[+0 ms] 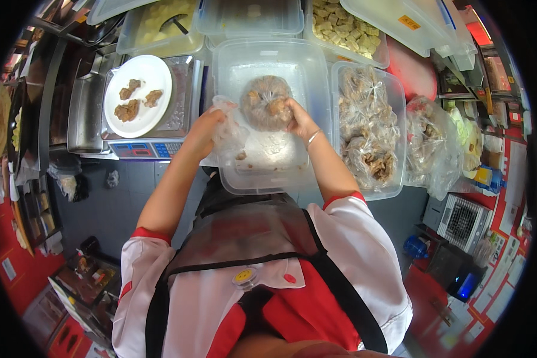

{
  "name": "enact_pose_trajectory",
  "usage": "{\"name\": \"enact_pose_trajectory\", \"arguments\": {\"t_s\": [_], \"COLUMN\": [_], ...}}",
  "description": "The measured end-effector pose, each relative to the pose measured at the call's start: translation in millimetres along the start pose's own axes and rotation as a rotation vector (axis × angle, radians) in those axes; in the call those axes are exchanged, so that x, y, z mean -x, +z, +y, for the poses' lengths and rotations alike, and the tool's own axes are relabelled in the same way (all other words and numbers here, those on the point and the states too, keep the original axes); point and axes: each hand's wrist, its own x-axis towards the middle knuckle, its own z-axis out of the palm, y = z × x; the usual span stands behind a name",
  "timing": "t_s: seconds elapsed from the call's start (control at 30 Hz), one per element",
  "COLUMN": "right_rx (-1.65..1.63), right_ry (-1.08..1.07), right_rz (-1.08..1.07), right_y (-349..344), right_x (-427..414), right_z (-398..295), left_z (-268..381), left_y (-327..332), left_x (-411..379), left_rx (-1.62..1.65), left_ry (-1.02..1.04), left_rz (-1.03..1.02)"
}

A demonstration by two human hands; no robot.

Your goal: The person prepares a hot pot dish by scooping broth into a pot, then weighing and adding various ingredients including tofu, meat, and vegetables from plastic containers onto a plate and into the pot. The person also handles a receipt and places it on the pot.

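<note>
A filled clear plastic bag of brown food pieces point(265, 100) lies in a large translucent plastic tub point(268, 185) in front of me. My right hand point(300, 120) grips this bag at its right side, the fingers curled over its edge. At the tub's left wall, my left hand point(210, 129) holds a crumpled clear plastic bag point(232, 127), which looks empty. A few brown crumbs point(241, 155) lie on the tub floor. To the left, a white oval plate point(138, 109) with several brown chunks point(127, 111) rests on a digital scale point(145, 150).
To the right stands another translucent tub point(398, 134) packed with bagged brown pieces. More bagged food point(429, 138) sits beyond it. Behind are tubs of pale pieces with a black ladle point(176, 22) and of yellowish chunks point(344, 29). A steel pan point(83, 103) lies left of the scale.
</note>
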Motion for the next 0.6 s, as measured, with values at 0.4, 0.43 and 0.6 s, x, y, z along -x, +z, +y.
{"name": "enact_pose_trajectory", "arguments": {"t_s": [0.4, 0.43, 0.6], "right_rx": [1.282, 1.288, 1.153], "right_ry": [-0.985, -0.971, -1.026], "right_rz": [0.560, 0.568, 0.523], "right_y": [18.5, 17.6, 4.2], "right_x": [68.9, 66.2, 60.7], "right_z": [40.1, 36.1, 14.4], "left_z": [-40.1, -38.9, -41.3], "left_y": [66.5, 63.7, 50.2], "left_x": [-91.5, -94.7, -95.8], "left_rx": [-1.540, -1.538, -1.494], "left_ry": [0.532, 0.561, 0.616], "left_rz": [-0.022, -0.061, -0.215]}}
